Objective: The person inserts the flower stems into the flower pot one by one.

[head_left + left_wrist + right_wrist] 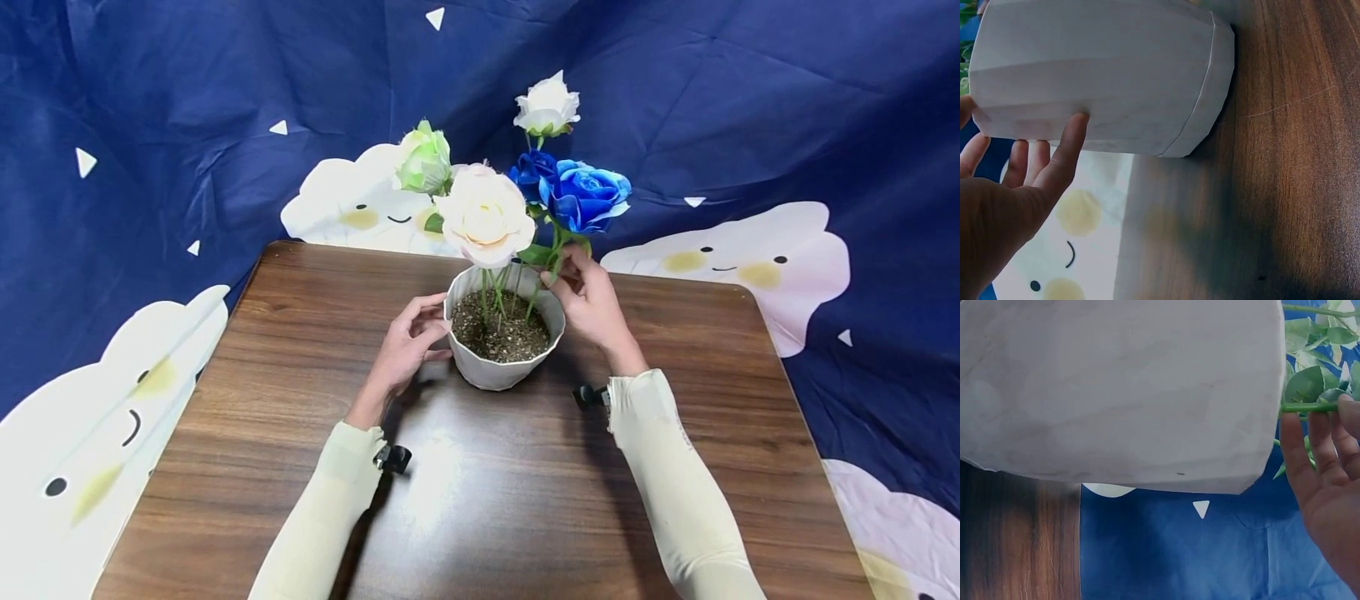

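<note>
A white faceted flower pot (498, 375) filled with soil (501, 337) stands upright on the table. Several artificial roses rise from it: a large pale pink rose (486, 215) in front, a green-white rose (423, 158) at left, a white rose (548, 106) at the top, and blue roses (585, 196) at right. My right hand (596, 304) pinches a green stem (1310, 407) below the blue blooms, just above the pot's rim. At the pot's left side is my left hand (408, 343), its thumb and fingertips against the wall in the left wrist view.
The brown wooden table (300, 400) extends around the pot, with its back edge close behind. A dark blue cloth (225, 83) with white clouds and triangles hangs beyond it. Each wrist wears a small black camera (393, 458).
</note>
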`<state>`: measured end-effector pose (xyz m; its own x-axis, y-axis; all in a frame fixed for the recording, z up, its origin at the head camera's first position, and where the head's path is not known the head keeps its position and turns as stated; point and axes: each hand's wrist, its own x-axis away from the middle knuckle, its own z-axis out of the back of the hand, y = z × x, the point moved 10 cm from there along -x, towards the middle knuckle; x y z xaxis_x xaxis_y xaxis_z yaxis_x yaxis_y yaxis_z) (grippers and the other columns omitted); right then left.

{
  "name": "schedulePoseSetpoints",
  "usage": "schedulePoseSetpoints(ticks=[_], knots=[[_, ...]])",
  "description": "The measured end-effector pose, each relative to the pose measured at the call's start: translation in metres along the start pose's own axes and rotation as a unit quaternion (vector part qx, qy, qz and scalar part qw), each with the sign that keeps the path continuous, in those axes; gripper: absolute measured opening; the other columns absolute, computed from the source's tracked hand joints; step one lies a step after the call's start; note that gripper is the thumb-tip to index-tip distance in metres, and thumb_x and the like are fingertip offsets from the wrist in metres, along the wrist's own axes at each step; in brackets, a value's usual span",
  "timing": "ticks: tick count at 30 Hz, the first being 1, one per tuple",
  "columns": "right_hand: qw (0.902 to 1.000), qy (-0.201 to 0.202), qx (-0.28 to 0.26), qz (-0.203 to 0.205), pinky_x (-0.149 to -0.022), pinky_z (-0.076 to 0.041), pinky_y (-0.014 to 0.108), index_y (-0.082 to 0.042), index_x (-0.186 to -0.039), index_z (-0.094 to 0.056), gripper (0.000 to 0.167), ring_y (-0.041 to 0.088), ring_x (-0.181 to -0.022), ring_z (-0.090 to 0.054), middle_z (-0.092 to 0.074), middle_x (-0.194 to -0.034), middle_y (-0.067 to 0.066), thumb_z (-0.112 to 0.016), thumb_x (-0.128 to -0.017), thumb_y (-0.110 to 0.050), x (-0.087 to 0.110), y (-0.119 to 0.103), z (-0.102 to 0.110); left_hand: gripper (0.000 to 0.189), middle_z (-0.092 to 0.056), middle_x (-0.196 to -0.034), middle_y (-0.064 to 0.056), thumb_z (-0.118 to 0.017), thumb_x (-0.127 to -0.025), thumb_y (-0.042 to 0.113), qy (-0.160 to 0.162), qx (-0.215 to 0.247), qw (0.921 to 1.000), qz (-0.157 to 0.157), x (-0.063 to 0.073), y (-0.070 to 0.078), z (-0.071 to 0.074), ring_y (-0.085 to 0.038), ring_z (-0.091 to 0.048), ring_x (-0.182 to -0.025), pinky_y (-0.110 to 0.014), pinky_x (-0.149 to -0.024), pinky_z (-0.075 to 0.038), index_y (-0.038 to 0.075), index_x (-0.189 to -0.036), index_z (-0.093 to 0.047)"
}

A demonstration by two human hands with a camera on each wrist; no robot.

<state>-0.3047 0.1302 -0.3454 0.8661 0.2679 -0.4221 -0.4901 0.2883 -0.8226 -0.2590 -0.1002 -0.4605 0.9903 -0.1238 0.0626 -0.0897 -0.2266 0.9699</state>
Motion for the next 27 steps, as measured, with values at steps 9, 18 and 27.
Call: schedulePoseSetpoints(ticks=[9,18,27], knots=[[0.9995,-0.016,0.026,-0.001,-0.068,-0.053,0.014,0.007,-0.103,-0.062,0.011,0.030,-0.086,-0.068,-0.071,-0.095,0.023,-0.058,-0.093,0.011,0.001,0.005,-0.011,0.049,-0.049,-0.132,-0.029,-0.060,-0.096,-0.001,0.001,-0.001,1.0000,0.001,-0.001,-0.001,0.002,-0.026,-0.056,-0.106,-0.068,-0.091,-0.053,0.005,-0.144,-0.051],[0.9987,-0.019,0.046,0.015,-0.060,-0.047,0.012,0.012,-0.094,-0.059,0.007,0.021,-0.075,-0.060,-0.064,-0.088,0.031,-0.057,-0.089,0.017,0.003,-0.013,-0.019,0.049,-0.050,-0.133,-0.028,-0.059,-0.097,-0.001,-0.002,-0.006,1.0000,0.001,-0.001,-0.001,0.001,-0.026,-0.056,-0.106,-0.068,-0.091,-0.053,0.004,-0.144,-0.050],[0.9995,-0.014,0.025,0.012,-0.067,-0.051,0.010,0.014,-0.092,-0.057,0.005,0.033,-0.080,-0.065,-0.065,-0.088,0.032,-0.057,-0.089,0.018,0.004,-0.025,-0.020,0.048,-0.050,-0.133,-0.028,-0.060,-0.097,0.001,-0.001,-0.007,1.0000,0.003,0.000,0.000,0.001,-0.025,-0.056,-0.107,-0.063,-0.089,-0.057,0.005,-0.144,-0.051]])
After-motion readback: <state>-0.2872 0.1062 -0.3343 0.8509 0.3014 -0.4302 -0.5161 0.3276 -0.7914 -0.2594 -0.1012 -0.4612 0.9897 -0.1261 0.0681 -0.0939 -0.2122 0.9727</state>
